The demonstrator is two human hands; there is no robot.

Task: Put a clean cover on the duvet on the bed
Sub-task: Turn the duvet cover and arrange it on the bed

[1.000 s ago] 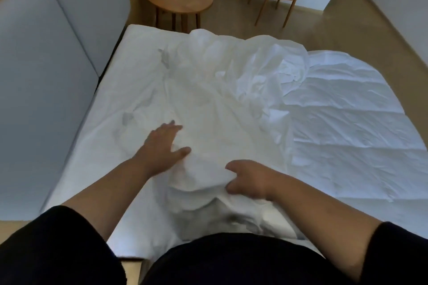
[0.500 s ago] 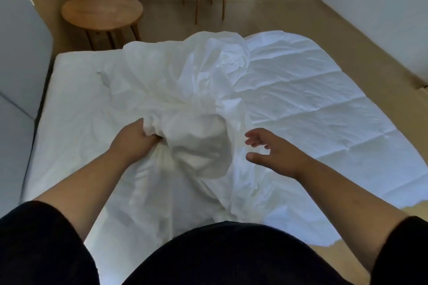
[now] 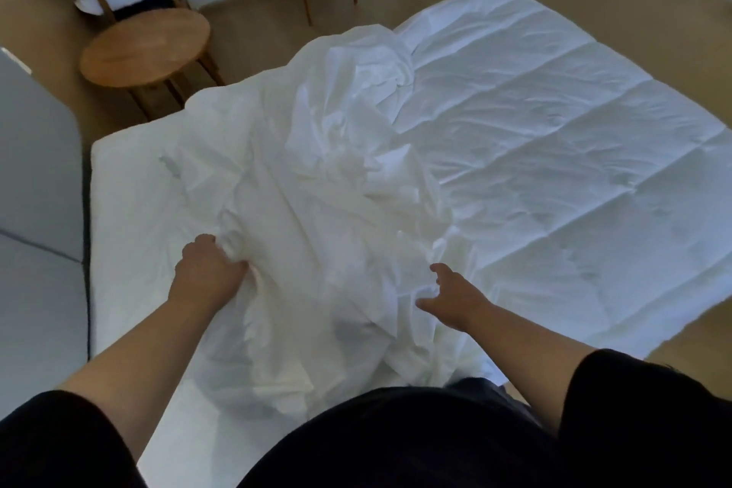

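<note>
The clean cover (image 3: 336, 178) lies in a crumpled heap on the bed (image 3: 122, 202), partly on top of the quilted duvet (image 3: 554, 139), which spreads out to the right. The left hand (image 3: 208, 269) has its fingers curled tight on a bunch of the cover. The right hand (image 3: 451, 297) reaches toward the cloth with its fingers apart, holding nothing. It looks like the person is hunting for the cover's opening. Next, I think, the right hand must grab an edge too.

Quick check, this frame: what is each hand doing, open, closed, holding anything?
Left hand: closed, gripping a bunch of the duvet cover.
Right hand: open, fingers spread, holding nothing, at the cover's edge.
</note>
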